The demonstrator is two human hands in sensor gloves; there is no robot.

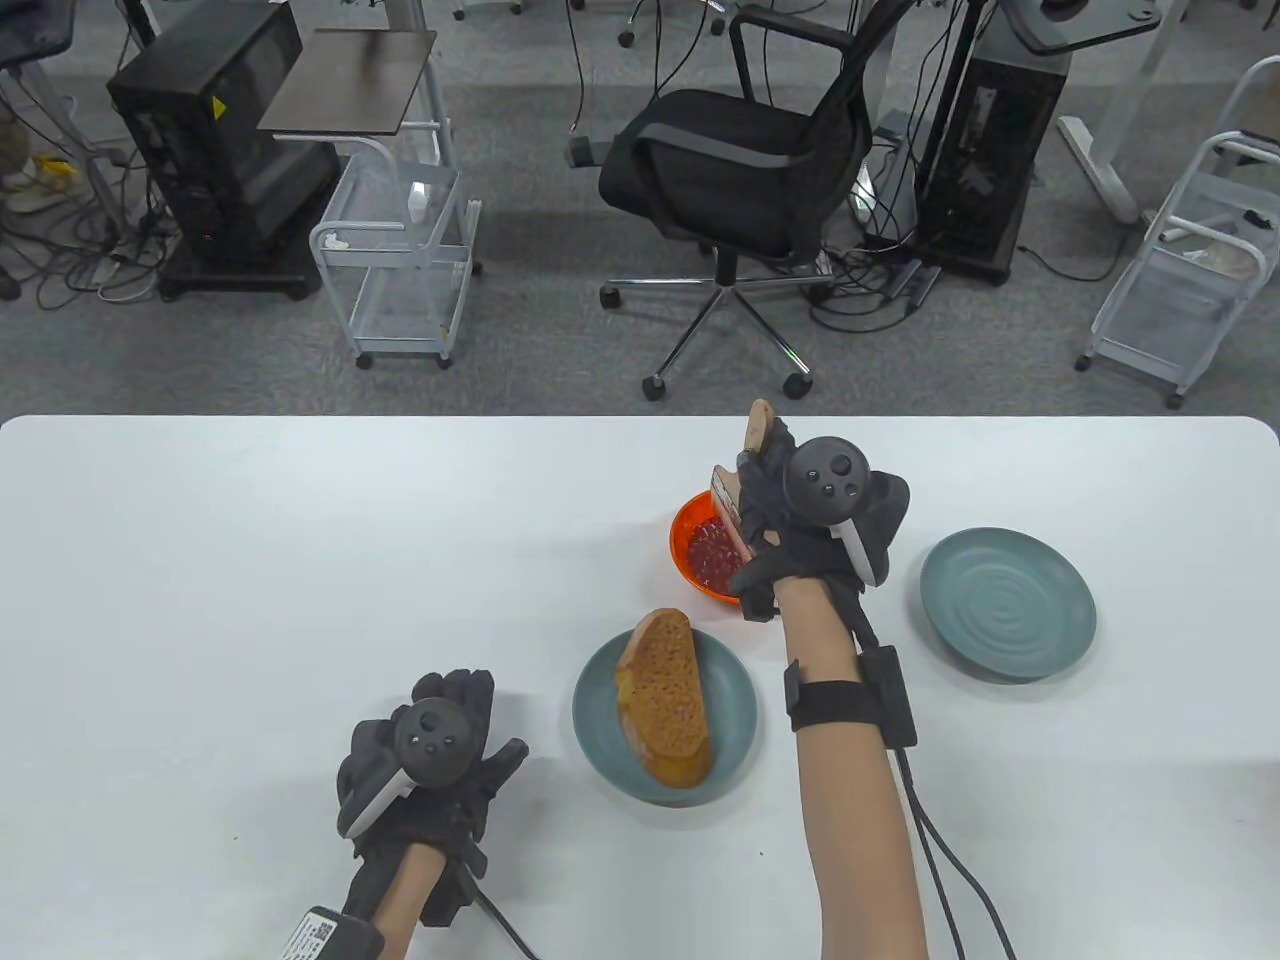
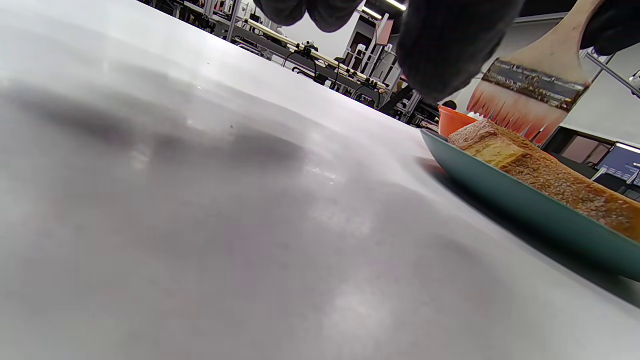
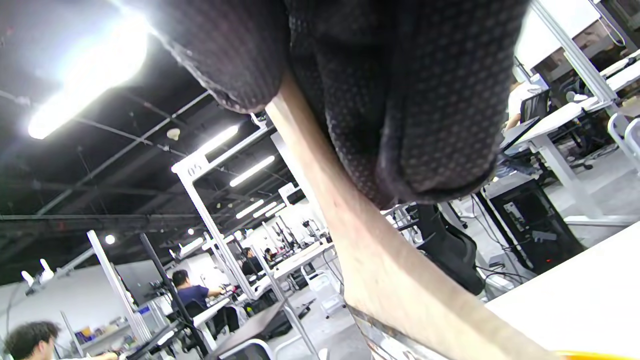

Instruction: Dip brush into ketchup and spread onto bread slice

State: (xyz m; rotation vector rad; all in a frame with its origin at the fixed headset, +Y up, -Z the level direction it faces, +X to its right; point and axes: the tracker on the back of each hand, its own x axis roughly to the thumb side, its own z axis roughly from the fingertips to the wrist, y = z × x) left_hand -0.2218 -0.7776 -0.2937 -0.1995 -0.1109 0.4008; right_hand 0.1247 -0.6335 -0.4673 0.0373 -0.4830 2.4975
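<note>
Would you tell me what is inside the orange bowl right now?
The orange bowl holds red ketchup. The right hand holds the brush above it, covering the bowl's right part, so the rest cannot be seen.

Brush bristles hidden behind right hand

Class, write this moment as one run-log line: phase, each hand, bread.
phase: dipping | right hand: grip on brush over ketchup bowl | left hand: rests on table | bread slice: on plate, no ketchup seen
</note>
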